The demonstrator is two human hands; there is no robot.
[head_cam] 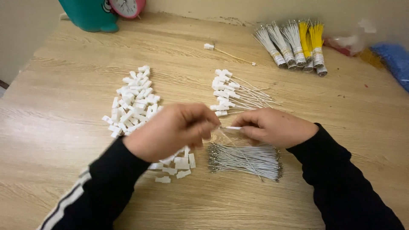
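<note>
Wooden table (64,127) is covered by piles. White connector pile (134,102) lies left, wire bundle (245,159) just below both hands. Thin white wire (232,127), long axis left-right, is pinched between left hand (172,130) and right hand (272,126).

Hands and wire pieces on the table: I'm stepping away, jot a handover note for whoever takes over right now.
Left hand: fingers closed, pinched at the end of a thin white wire; whether a connector is in it cannot be seen.
Right hand: pinching the same wire from the other side.
Loose white connectors lie piled behind and under the left hand.
Bare wire bundle lies just below the hands.
Done: finished wires with connectors are stacked behind the hands, and one single farther back.
Left: both piles are large; tied wire bundles sit unopened at the far right.
</note>
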